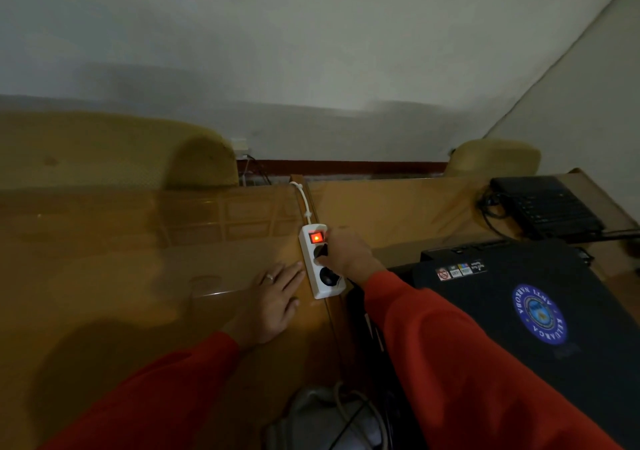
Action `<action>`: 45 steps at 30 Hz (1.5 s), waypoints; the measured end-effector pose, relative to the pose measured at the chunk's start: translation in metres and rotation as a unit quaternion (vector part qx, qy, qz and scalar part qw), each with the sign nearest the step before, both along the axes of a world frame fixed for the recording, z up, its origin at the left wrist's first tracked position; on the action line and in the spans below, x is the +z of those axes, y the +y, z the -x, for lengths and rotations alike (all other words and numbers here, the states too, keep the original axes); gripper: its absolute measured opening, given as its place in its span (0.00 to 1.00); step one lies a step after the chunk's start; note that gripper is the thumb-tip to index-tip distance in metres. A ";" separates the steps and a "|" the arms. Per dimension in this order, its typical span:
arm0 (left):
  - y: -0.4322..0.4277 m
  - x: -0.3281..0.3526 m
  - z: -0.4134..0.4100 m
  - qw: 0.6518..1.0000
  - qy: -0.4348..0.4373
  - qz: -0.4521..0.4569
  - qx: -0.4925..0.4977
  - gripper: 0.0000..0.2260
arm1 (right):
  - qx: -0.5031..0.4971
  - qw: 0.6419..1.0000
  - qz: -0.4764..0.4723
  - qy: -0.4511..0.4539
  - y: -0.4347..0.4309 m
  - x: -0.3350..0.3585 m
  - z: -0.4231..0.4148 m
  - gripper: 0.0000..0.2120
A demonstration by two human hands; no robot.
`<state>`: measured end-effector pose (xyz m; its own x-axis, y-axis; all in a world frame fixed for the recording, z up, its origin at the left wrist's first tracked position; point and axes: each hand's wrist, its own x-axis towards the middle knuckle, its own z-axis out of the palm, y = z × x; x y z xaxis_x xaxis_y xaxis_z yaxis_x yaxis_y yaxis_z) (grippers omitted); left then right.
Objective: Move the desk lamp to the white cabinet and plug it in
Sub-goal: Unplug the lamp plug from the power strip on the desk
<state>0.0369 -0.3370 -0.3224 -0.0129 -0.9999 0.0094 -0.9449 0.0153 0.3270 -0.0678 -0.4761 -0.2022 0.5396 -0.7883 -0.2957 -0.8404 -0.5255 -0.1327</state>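
A white power strip [329, 288] lies on the wooden desk [138, 276], its red switch [316, 237] lit. My right hand [346, 254] is closed around a black plug [322, 252] sitting in the strip's upper socket. A second black plug [328, 277] fills the lower socket. My left hand [277, 297] rests flat on the desk just left of the strip, fingers spread, a ring on one finger. The strip's white cord [303, 200] runs back over the desk's far edge. No lamp or white cabinet is in view.
A black laptop [519, 311] with a round blue sticker lies at right, a black keyboard-like device [547, 207] behind it. Yellow chair backs [201, 158] stand beyond the desk. A wall outlet [239, 146] sits on the far wall. Cables and a grey object [329, 415] lie at the bottom.
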 end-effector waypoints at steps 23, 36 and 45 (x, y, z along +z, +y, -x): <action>-0.003 0.038 -0.019 0.997 0.065 -0.030 -0.040 0.19 | -0.161 0.949 -0.124 -0.241 0.029 0.044 0.028 0.08; 0.099 0.153 -0.041 0.986 0.157 -0.015 0.063 0.14 | -0.241 0.797 -0.247 -0.496 0.135 0.146 0.078 0.04; 0.202 0.183 -0.028 0.935 0.309 0.016 0.175 0.16 | -0.232 0.784 -0.236 -0.525 0.226 0.168 0.126 0.08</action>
<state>0.0653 -0.1351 -0.1392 0.3328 -0.9409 -0.0628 -0.5255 -0.2404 0.8162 -0.1943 -0.2500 -0.0338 0.3686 -0.9083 -0.1978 -0.2229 0.1202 -0.9674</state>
